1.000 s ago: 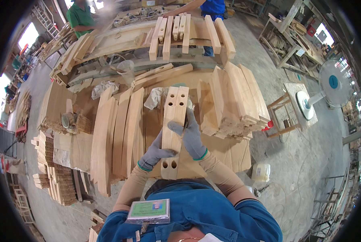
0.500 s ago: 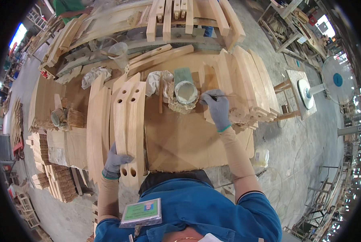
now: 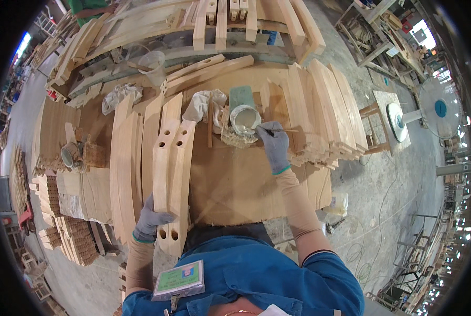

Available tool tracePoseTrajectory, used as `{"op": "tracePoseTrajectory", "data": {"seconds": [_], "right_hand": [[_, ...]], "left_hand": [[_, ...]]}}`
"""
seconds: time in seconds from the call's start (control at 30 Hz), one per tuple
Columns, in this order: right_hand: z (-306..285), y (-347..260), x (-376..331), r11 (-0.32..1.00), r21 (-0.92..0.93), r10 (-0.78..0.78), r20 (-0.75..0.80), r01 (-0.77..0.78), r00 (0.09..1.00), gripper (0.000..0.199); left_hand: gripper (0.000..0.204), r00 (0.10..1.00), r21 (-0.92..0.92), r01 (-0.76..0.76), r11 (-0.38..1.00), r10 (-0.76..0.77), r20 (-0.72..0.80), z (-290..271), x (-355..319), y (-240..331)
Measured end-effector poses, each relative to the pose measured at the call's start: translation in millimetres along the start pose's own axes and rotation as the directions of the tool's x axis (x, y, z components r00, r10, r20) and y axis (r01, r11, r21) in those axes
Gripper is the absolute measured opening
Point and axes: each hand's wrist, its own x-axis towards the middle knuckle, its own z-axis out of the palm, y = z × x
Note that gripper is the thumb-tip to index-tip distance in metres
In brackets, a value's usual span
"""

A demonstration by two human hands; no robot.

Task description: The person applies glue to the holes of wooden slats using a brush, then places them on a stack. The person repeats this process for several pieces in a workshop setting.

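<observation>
The gloves [image 3: 275,148] are grey with green edges [image 3: 281,170]. The wooden bars [image 3: 164,174] are pale beige, with dark holes [image 3: 162,144]. The shirt [image 3: 269,271] is blue, and the tabletop [image 3: 233,184] is brown.

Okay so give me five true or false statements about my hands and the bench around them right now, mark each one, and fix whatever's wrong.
1. The left hand holds two drilled wooden bars side by side. True.
2. The right hand is empty. False: the right hand holds a thin stick.
3. The pot of whitish paste is to the left of the drilled wooden bars. False: it is to their right.
4. A white cloth lies to the left of the pot. True.
5. The electric fan stands on the floor. False: its base rests on a wooden stool.
</observation>
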Motion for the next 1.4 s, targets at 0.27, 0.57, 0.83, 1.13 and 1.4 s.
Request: {"op": "tracePoseTrajectory", "data": {"seconds": [0.27, 0.57, 0.83, 1.13, 1.4], "right_hand": [[0.3, -1.3, -15.0, 0.472, 0.852, 0.457, -0.015, -0.228, 0.889, 0.010], [-2.0, 15.9, -11.3, 0.373, 0.904, 0.465, 0.011, -0.207, 0.885, 0.012], [-13.1, -105.7, -51.5, 0.632, 0.774, 0.100, -0.032, -0.039, 0.994, 0.016], [-30.8, -138.6, -84.0, 0.681, 0.732, -0.007, 0.007, 0.000, 1.000, 0.016], [-46.6, -137.9, -82.1, 0.607, 0.795, -0.016, 0.016, -0.003, 1.000, 0.009]], "left_hand": [[0.093, 0.998, 0.118, 0.046, 0.992, -0.041, -0.044, 1.1, -5.7, 1.6], [0.104, 0.998, 0.103, 0.054, 0.993, -0.056, 0.008, 48.2, 16.0, 11.5], [0.107, 0.986, 0.177, 0.027, 0.984, -0.056, 0.159, 86.8, 14.7, 28.0], [0.107, 0.958, 0.157, -0.033, 0.987, -0.014, 0.287, 127.5, 9.1, 30.9], [0.108, 0.960, 0.187, -0.074, 0.979, 0.019, 0.281, 143.7, 7.3, 27.5]]}}
